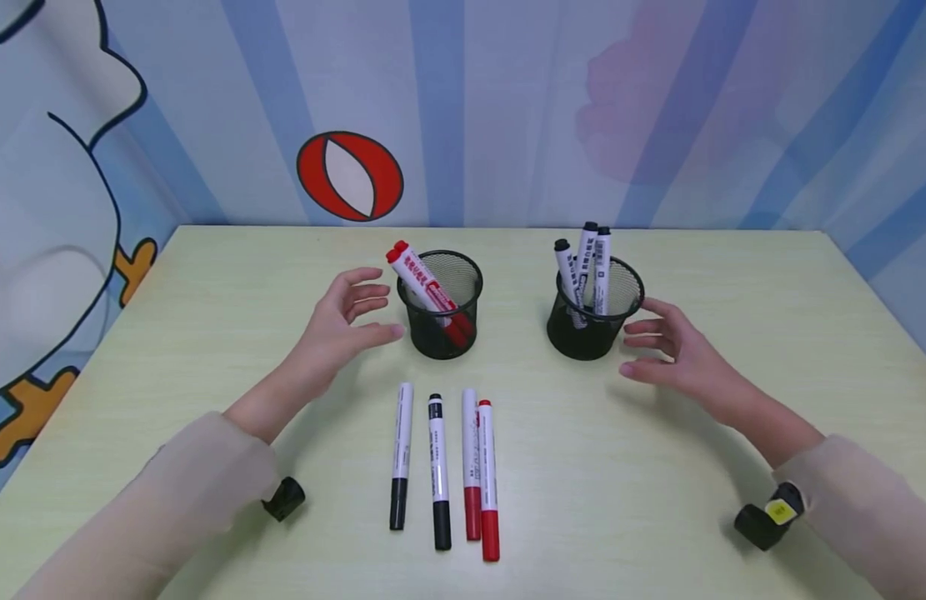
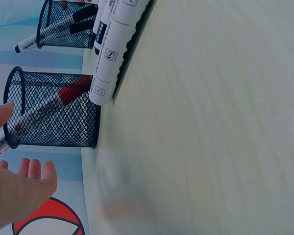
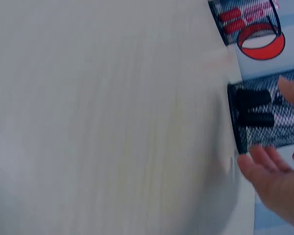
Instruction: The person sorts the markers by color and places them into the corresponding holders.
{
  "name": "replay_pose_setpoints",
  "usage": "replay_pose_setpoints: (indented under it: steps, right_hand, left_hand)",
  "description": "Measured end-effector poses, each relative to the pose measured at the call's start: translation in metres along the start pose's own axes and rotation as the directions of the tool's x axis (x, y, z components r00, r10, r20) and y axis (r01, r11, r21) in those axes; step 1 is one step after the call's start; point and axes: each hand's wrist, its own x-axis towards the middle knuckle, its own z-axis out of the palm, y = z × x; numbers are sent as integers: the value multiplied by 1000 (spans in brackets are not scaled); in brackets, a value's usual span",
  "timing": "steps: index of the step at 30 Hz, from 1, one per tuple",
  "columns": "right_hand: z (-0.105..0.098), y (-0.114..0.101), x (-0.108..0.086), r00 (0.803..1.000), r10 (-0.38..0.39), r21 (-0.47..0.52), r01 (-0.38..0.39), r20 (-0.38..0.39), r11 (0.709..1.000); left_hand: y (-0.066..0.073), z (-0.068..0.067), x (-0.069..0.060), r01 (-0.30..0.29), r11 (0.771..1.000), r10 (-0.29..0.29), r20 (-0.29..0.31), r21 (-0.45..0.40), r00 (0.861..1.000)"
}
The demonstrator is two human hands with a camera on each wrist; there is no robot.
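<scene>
My left hand [image 1: 333, 329], its fingers spread, is just left of a black mesh pen cup [image 1: 431, 335]. Two red markers [image 1: 427, 281] lean in that cup, ends poking over the rim. On the other side my right hand [image 1: 674, 350] is beside a second mesh pen cup [image 1: 578, 340], fingers apart and loosely bent; whether a fingertip touches the rim I cannot tell. Three black markers [image 1: 602, 271] stand in this cup. Neither hand holds anything. The right wrist view shows the right hand [image 3: 279, 183] around the cup's side, with black caps [image 3: 255, 98] low inside the mesh.
In front of the cups two black-capped markers [image 1: 399, 454] [image 1: 438, 458] and two red-capped markers [image 1: 471, 450] [image 1: 488, 467] lie in a row on the pale wooden table [image 1: 583, 500]. A printed blue backdrop [image 1: 500, 108] rises behind the table's far edge.
</scene>
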Motion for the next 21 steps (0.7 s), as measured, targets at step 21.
replay_pose_setpoints:
  steps: [21]
  right_hand:
    - [31, -19, -11, 988, 154, 231, -146, -16, 962]
  left_hand:
    - [-2, 10, 23, 32, 998, -27, 108, -50, 994]
